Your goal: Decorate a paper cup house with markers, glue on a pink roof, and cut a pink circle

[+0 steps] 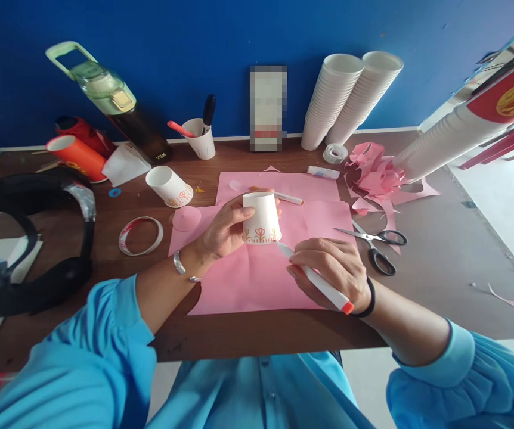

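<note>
My left hand (226, 225) is closed round a white paper cup (261, 213), held upside down over pink paper (248, 280). Orange flowers and grass strokes run along the cup's lower rim. In my right hand (331, 265) is a white marker with an orange end (319, 285), its tip at the rim's right side. Another decorated paper cup (167, 185) lies tilted to the left. Beyond the held cup, a second marker (289, 197) rests on the paper. Beside it on the left is a pink paper disc (186, 218).
Scissors (373, 237) and pink scraps (375, 170) lie at the right, near stacked paper cups (333, 98). A pen cup (201, 140), a bottle (127, 113) and a tape roll (335, 153) stand along the blue wall. A paper ring (141, 235) and black headgear (33, 292) sit left.
</note>
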